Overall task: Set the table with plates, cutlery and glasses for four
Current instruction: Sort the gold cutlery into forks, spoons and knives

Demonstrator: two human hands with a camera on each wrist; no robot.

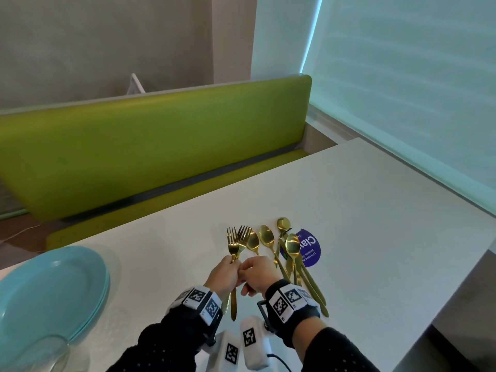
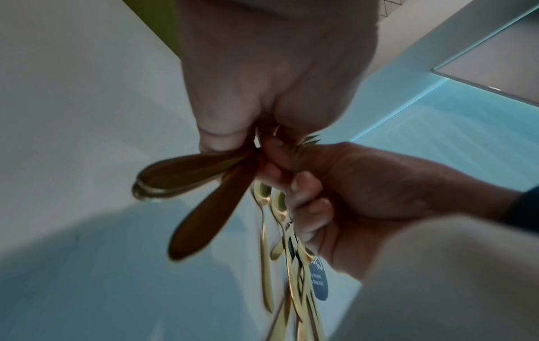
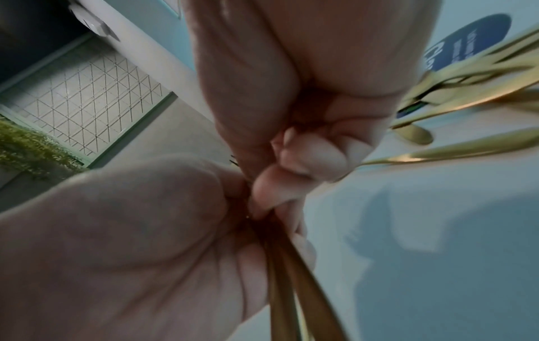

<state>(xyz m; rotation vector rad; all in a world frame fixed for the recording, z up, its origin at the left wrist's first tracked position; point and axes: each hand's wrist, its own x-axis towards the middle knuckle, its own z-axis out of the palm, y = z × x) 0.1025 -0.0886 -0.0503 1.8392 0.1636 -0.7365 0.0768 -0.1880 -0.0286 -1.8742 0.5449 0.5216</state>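
Note:
Two gold forks are lifted over the white table, tines pointing away. My left hand grips their handles, which stick out below my fist. My right hand has come in beside it, fingers curled, and pinches the same handles right next to the left fingers. Several gold spoons lie fanned on the table just right of the hands, some over a purple sticker. A stack of teal plates sits at the near left. A clear glass stands in front of it.
A green bench runs along the table's far side. A window blind hangs to the right. The table's right edge drops off near the spoons.

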